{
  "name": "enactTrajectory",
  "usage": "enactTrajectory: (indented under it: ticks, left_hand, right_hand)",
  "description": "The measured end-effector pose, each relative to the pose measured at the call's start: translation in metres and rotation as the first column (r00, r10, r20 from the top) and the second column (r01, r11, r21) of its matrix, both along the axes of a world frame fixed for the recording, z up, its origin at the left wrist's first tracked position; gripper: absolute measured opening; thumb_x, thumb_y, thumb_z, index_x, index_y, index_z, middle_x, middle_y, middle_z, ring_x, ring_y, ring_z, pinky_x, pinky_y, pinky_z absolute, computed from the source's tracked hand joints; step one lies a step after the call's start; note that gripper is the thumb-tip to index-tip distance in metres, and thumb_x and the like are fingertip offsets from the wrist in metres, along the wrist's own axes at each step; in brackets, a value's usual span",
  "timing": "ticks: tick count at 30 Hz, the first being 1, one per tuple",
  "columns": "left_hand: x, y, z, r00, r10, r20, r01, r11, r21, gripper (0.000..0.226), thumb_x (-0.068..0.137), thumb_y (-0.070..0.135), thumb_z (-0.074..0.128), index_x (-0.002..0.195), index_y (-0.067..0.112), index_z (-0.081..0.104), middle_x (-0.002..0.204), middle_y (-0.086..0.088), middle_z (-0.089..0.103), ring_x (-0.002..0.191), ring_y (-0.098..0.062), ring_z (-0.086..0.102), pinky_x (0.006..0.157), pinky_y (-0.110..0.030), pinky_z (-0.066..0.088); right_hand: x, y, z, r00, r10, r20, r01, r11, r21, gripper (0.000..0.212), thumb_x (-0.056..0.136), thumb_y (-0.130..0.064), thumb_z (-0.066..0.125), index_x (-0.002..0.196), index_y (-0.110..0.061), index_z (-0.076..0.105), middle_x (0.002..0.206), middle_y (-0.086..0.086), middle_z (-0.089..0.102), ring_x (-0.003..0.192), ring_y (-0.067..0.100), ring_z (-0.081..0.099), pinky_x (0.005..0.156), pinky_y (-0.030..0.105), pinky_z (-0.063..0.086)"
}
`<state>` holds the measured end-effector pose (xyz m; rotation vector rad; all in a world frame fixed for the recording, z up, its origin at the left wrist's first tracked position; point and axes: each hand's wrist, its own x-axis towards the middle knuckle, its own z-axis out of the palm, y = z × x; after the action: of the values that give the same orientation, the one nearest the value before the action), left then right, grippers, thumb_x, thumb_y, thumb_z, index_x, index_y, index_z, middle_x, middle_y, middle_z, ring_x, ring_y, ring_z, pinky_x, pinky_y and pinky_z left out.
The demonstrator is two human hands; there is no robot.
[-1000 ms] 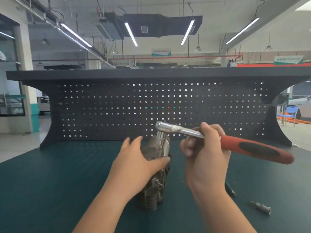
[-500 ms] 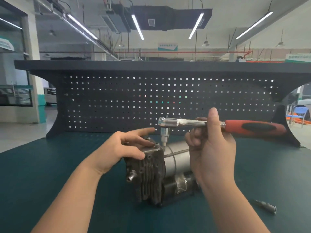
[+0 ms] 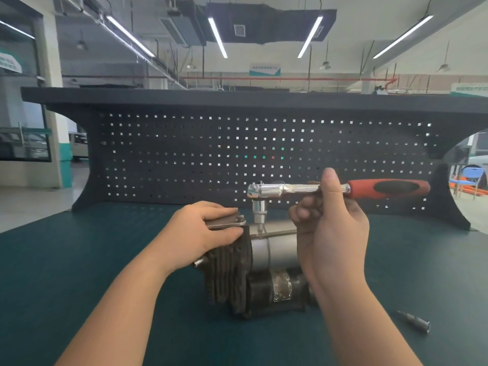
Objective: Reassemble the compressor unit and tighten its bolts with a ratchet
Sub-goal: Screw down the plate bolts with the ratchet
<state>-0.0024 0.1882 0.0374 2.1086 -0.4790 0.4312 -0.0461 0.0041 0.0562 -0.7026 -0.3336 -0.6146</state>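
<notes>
The compressor unit (image 3: 266, 262) lies on its side on the green mat, its dark finned head to the left and its silver cylinder and black motor to the right. My left hand (image 3: 200, 233) clamps the finned head from above, fingers over its top plate. My right hand (image 3: 330, 228) holds the ratchet (image 3: 340, 188) by the chrome shaft, just ahead of the red and black grip. The ratchet lies level, and its socket and bit (image 3: 258, 215) point straight down onto the unit's top, beside the finned head.
A loose metal socket bit (image 3: 414, 321) lies on the mat (image 3: 79, 260) to the right of the unit. A black pegboard back panel (image 3: 237, 159) with a shelf on top closes off the far side of the bench.
The unit went from standing on end to lying on its side. My left hand shifted from its side to the finned head's top. The ratchet levelled out, its bit lowered onto the unit.
</notes>
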Motion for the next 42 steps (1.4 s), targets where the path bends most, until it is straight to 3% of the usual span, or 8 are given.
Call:
enactTrajectory:
  ticks: [5,9,16,21,29,33,38,42]
  left_hand:
    - [0.002,0.01,0.003,0.977,-0.199,-0.075,0.19,0.976,-0.108,0.035,0.078,0.011,0.08,0.09,0.044,0.076,0.114,0.028,0.063,0.102,0.005,0.064,0.084,-0.008,0.048]
    - [-0.002,0.007,0.002,0.967,-0.234,-0.096,0.226,0.97,-0.088,0.046,0.067,0.027,0.087,0.111,0.024,0.074,0.116,0.023,0.064,0.105,0.0,0.065,0.086,-0.013,0.048]
    - [-0.018,-0.002,0.004,0.969,-0.235,-0.073,0.23,0.971,-0.069,0.027,0.073,0.03,0.08,0.095,0.044,0.072,0.112,0.027,0.064,0.1,0.01,0.063,0.079,-0.001,0.043]
    - [-0.025,-0.002,0.008,0.969,-0.224,-0.1,0.224,0.975,-0.013,0.042,0.062,0.049,0.076,0.104,0.045,0.069,0.115,0.028,0.063,0.106,0.012,0.059,0.085,-0.004,0.043]
    - [-0.028,-0.006,0.007,0.976,-0.217,-0.031,0.214,0.974,-0.079,0.049,0.078,0.067,0.045,0.103,0.037,0.074,0.109,0.026,0.07,0.107,0.011,0.06,0.092,-0.01,0.041]
    - [-0.025,-0.012,0.006,0.986,-0.162,0.032,0.165,0.972,-0.165,0.022,0.095,0.043,0.054,0.092,0.046,0.075,0.098,0.022,0.074,0.096,0.007,0.066,0.077,-0.005,0.044]
    - [-0.025,-0.016,0.006,0.99,-0.136,0.038,0.141,0.968,-0.206,0.027,0.085,0.039,0.05,0.086,0.044,0.076,0.095,0.019,0.075,0.092,0.006,0.067,0.072,-0.002,0.042]
    - [-0.026,-0.015,0.007,0.992,-0.125,0.026,0.127,0.962,-0.242,0.032,0.098,0.028,0.051,0.085,0.04,0.078,0.092,0.016,0.076,0.088,0.004,0.068,0.07,-0.006,0.045]
  right_hand:
    - [0.004,0.004,-0.003,0.999,0.038,-0.01,-0.039,0.998,-0.047,0.019,0.093,-0.022,0.061,0.079,-0.011,0.056,0.055,0.002,0.061,0.042,0.012,0.056,0.047,0.021,0.048]
    - [0.005,0.007,-0.004,0.999,0.033,-0.005,-0.034,0.997,-0.075,0.02,0.093,-0.02,0.06,0.076,-0.011,0.057,0.056,0.004,0.063,0.045,0.015,0.06,0.048,0.023,0.05]
    - [0.002,0.0,0.0,0.998,-0.064,0.001,0.063,0.992,-0.109,0.019,0.095,-0.022,0.059,0.079,-0.014,0.055,0.054,-0.001,0.061,0.044,0.012,0.058,0.048,0.021,0.048]
    - [0.001,0.0,0.0,0.999,-0.049,-0.004,0.049,0.995,-0.088,0.019,0.094,-0.024,0.06,0.081,-0.012,0.055,0.055,0.002,0.062,0.043,0.013,0.057,0.047,0.023,0.049]
    - [0.001,0.002,0.001,1.0,-0.02,0.017,0.022,0.997,-0.069,0.019,0.095,-0.022,0.059,0.08,-0.012,0.054,0.053,0.001,0.062,0.043,0.013,0.058,0.046,0.022,0.049]
    - [0.002,0.002,0.0,0.999,-0.024,0.024,0.026,0.998,-0.065,0.02,0.095,-0.021,0.058,0.078,-0.013,0.054,0.053,0.0,0.062,0.045,0.012,0.06,0.048,0.021,0.05]
    - [0.0,0.003,0.0,0.998,-0.06,0.032,0.063,0.995,-0.078,0.021,0.095,-0.022,0.059,0.077,-0.014,0.056,0.053,-0.002,0.062,0.046,0.011,0.061,0.049,0.021,0.05]
    - [-0.001,0.006,0.001,1.0,-0.022,0.018,0.023,0.998,-0.056,0.018,0.093,-0.022,0.06,0.079,-0.012,0.054,0.053,0.0,0.062,0.043,0.012,0.059,0.047,0.022,0.05]
